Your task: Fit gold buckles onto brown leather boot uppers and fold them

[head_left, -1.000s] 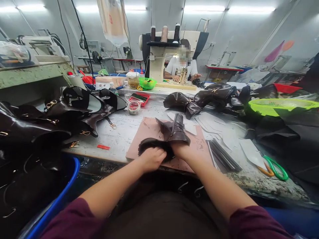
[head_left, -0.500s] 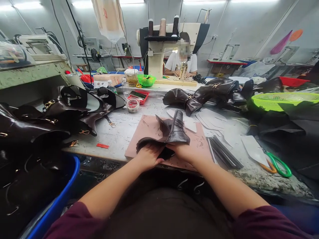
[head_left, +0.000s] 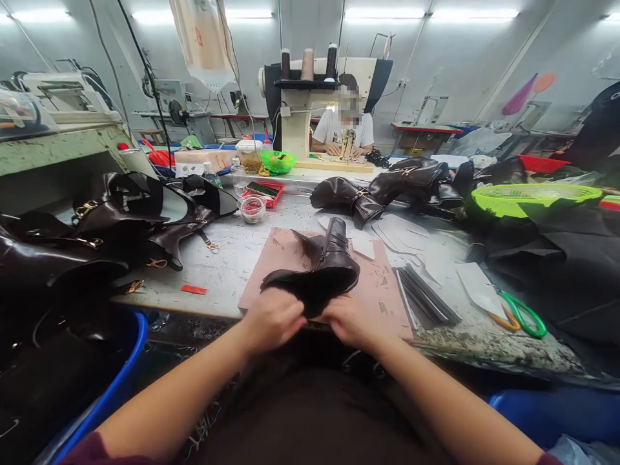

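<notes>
Two hands [head_left: 274,316]: curled at near rim, pinch unclear
Boot upper [head_left: 340,263], just beyond: likely light, pliable; hold rim

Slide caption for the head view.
Left hand and right hand at the near edge of a dark boot upper on a pinkish board.

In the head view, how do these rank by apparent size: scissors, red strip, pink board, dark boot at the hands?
Largest to smallest:
1. Pink board, partly covered
2. Dark boot
3. Scissors, partly hidden
4. Red strip
</notes>
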`<move>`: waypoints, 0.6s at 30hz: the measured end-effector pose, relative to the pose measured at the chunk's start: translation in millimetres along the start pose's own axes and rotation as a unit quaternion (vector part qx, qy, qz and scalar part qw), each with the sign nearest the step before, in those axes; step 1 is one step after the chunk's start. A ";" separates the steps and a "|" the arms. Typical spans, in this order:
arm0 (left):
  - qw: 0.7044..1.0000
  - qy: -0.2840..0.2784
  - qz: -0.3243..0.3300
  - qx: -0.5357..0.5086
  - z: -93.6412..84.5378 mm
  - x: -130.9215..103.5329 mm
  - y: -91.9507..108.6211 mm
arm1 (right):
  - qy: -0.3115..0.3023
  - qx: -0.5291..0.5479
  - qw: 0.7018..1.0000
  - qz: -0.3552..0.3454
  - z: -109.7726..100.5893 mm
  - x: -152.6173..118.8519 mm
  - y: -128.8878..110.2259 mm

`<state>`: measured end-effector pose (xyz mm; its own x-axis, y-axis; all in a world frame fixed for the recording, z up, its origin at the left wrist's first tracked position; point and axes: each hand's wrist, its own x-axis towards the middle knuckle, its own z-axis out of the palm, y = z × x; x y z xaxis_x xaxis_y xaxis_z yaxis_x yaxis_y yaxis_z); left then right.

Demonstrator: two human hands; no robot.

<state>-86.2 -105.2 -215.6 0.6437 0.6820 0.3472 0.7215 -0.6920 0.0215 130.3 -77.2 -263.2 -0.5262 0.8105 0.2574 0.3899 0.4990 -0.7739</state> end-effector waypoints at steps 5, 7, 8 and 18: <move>0.895 0.150 -0.297 -0.298 -10.7 39.8 -24.4 | 0.118 0.099 0.986 0.056 21.8 42.6 -17.2; 0.847 0.155 -0.346 -0.373 0.5 52.6 -22.3 | 0.138 0.105 0.983 0.067 20.5 57.9 -29.0; 0.830 0.170 -0.364 -0.387 8.7 57.0 -16.1 | 0.147 0.086 0.983 0.075 17.2 63.4 -36.0; 0.735 0.144 -0.423 -0.511 72.4 20.6 75.2 | -0.120 -0.422 0.898 -0.042 0.5 44.0 -54.3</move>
<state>-0.2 -126.1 -274.7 -0.1106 0.9938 -0.0143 0.1708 0.0332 0.9847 85.6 -68.8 -210.2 -0.6885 0.7205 0.0827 0.7218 0.6919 -0.0185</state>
